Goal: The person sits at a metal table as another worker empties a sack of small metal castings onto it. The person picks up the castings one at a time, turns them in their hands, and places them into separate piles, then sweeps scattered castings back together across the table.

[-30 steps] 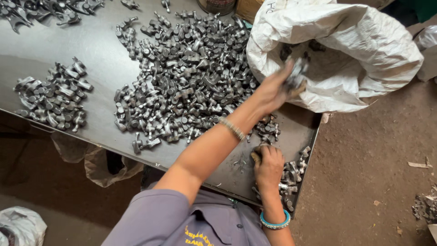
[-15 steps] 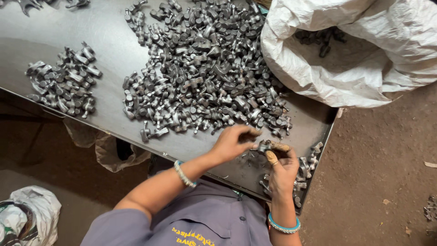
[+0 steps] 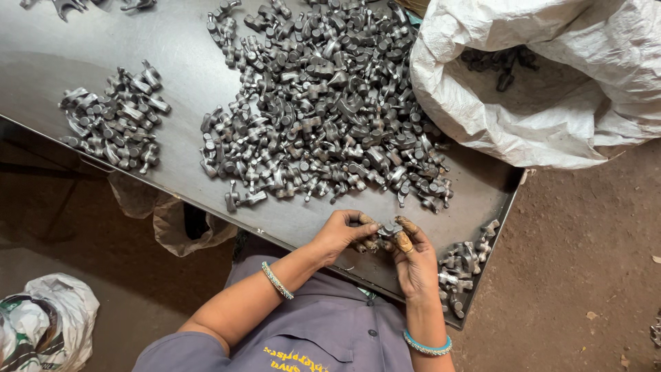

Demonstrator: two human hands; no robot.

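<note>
Metal tray [image 3: 206, 76]: large heap of metal parts [image 3: 323, 110] at centre; smaller heap [image 3: 113, 124] well apart to its left; small cluster [image 3: 465, 265] in the near right corner. Sack [image 3: 551, 83]: beside the tray's far right edge, a few parts inside. Left hand [image 3: 341, 233] and right hand [image 3: 413, 258]: at the tray's near edge, between large heap and corner cluster, a single part [image 3: 389, 229] between their fingertips. Plastic bag [image 3: 41, 324]: on the floor, lower left.

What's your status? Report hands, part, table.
Left hand and right hand both pinching one small metal part over the tray edge. Big pile ahead, small pile by the right hand. Nothing between.
</note>
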